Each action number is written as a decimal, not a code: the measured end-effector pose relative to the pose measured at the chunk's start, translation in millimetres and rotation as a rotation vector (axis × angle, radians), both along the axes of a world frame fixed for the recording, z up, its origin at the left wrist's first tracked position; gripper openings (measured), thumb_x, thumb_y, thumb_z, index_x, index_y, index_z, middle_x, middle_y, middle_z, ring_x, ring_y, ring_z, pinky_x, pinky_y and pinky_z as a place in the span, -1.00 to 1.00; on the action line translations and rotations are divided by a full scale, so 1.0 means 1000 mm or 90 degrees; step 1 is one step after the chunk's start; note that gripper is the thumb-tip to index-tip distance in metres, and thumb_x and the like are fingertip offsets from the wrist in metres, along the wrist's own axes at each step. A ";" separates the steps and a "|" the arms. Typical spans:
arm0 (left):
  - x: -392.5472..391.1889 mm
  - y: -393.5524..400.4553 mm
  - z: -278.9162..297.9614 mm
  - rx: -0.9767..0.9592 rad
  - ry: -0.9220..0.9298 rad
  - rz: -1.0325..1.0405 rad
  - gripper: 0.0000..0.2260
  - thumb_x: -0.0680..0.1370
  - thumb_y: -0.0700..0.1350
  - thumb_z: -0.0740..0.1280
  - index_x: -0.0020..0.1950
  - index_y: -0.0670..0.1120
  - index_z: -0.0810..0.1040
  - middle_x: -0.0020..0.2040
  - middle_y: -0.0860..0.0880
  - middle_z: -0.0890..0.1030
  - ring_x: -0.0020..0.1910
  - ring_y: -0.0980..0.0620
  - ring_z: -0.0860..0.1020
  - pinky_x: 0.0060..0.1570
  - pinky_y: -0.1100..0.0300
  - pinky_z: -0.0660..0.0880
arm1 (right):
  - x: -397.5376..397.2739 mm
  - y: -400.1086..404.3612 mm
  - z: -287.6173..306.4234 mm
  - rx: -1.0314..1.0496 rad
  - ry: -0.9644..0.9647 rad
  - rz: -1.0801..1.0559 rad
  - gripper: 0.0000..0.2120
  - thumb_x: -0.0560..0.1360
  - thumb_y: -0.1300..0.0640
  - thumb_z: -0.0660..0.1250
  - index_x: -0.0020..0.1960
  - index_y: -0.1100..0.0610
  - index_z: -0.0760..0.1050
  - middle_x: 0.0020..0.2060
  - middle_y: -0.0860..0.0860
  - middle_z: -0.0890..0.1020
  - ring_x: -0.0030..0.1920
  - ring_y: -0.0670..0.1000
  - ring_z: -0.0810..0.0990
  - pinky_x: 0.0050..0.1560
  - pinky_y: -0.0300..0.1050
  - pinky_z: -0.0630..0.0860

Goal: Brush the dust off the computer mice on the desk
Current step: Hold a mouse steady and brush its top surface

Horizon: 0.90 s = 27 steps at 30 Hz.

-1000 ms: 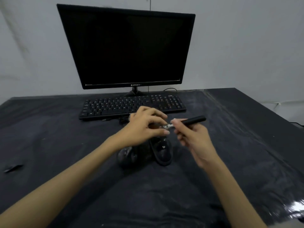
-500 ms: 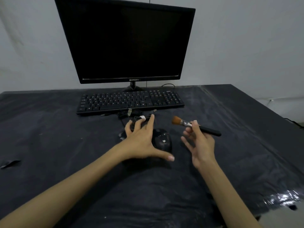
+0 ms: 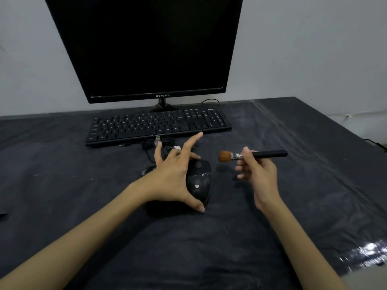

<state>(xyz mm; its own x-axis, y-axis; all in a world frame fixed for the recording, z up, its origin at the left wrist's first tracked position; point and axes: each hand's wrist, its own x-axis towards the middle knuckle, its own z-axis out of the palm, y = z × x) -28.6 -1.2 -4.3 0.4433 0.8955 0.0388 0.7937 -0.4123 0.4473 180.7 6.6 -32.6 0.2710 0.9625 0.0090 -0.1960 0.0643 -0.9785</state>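
A black computer mouse (image 3: 200, 183) with a small white heart mark and pale dust on its back lies on the dark desk cover (image 3: 209, 248). My left hand (image 3: 171, 178) spans it from the left, thumb at its near end and a finger on its front, index finger raised. A second dark mouse (image 3: 146, 170) peeks out to the left, mostly hidden by that hand. My right hand (image 3: 258, 174) pinches a small brush (image 3: 251, 155) with orange-brown bristles and a black handle. The bristles point left and hover just right of the heart-marked mouse, apart from it.
A black keyboard (image 3: 157, 126) lies behind the mice, with a dark monitor (image 3: 146, 45) behind it. Bundled mouse cables (image 3: 157, 142) sit between keyboard and mice. The desk's right edge (image 3: 345, 130) runs diagonally; crumpled shiny plastic (image 3: 366, 252) lies at the near right.
My hands parted: the left went down onto the heart-marked mouse, and the right swung the brush so its bristles point left. The view moved closer to the desk.
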 end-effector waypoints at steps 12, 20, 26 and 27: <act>0.000 -0.005 -0.004 0.039 -0.079 -0.037 0.32 0.05 0.23 0.61 0.44 0.23 -0.36 0.40 0.15 0.38 0.39 0.20 0.34 0.46 -0.06 -0.33 | -0.022 -0.016 0.013 0.148 -0.191 0.012 -0.95 0.51 0.10 0.34 -0.13 -0.01 0.54 -0.37 0.02 0.63 -0.35 -0.05 0.61 -0.42 -0.20 0.52; -0.001 -0.003 -0.006 0.023 -0.075 -0.040 0.29 0.05 0.24 0.61 0.45 0.21 -0.30 0.41 0.15 0.36 0.41 0.23 0.29 0.47 0.01 -0.31 | -0.003 -0.041 0.012 0.141 -0.334 0.165 -0.87 0.51 0.15 0.34 -0.22 0.03 0.52 -0.46 0.01 0.58 -0.44 -0.05 0.55 -0.43 -0.16 0.49; -0.003 -0.004 -0.005 0.028 -0.080 -0.039 0.28 0.05 0.21 0.62 0.43 0.24 -0.28 0.41 0.14 0.36 0.40 0.22 0.30 0.46 0.02 -0.31 | -0.002 -0.019 0.026 0.165 -0.225 0.036 -0.89 0.52 0.22 0.31 -0.18 0.11 0.51 -0.46 0.02 0.55 -0.48 -0.14 0.52 -0.48 -0.37 0.41; -0.003 -0.004 -0.005 0.028 -0.079 -0.039 0.28 0.05 0.21 0.62 0.43 0.24 -0.28 0.41 0.14 0.36 0.39 0.24 0.29 0.46 0.03 -0.30 | -0.006 -0.016 0.024 0.162 -0.221 0.038 -0.89 0.52 0.21 0.32 -0.18 0.10 0.52 -0.45 0.02 0.55 -0.47 -0.14 0.53 -0.46 -0.36 0.42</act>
<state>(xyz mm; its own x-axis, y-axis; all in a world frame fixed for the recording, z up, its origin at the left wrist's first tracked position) -31.4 -5.5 -9.6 0.4871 0.8629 0.1349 0.7059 -0.4799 0.5209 174.3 -9.9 -9.0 0.1548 0.9317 0.3285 0.1315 0.3101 -0.9416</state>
